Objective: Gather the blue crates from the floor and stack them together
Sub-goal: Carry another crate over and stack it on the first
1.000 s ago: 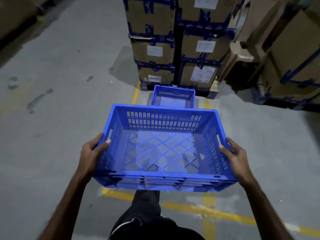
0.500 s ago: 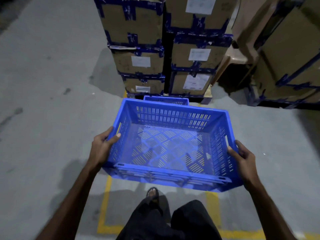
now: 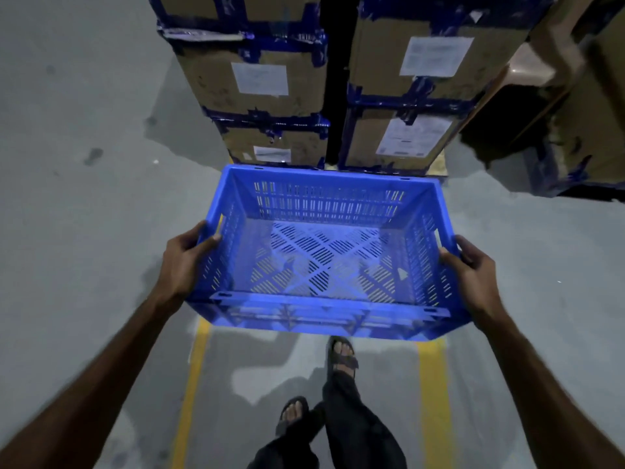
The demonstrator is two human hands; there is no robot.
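Blue slotted plastic crate (image 3: 324, 252) is now closer to the taped cardboard boxes (image 3: 270, 79), hiding the second crate seen earlier. Left hand (image 3: 184, 262) and right hand (image 3: 473, 279) each have their grip curled on a side rim, so the stacking seems near.

You hold a blue slotted crate (image 3: 324, 252) off the concrete floor (image 3: 84, 214), your left hand (image 3: 184, 262) gripping its left rim, your right hand (image 3: 473, 275) its right rim. Stacked cardboard boxes (image 3: 263, 82) bound in blue tape stand just beyond it. Your sandalled feet (image 3: 343, 357) stand between two yellow floor lines (image 3: 191, 384).
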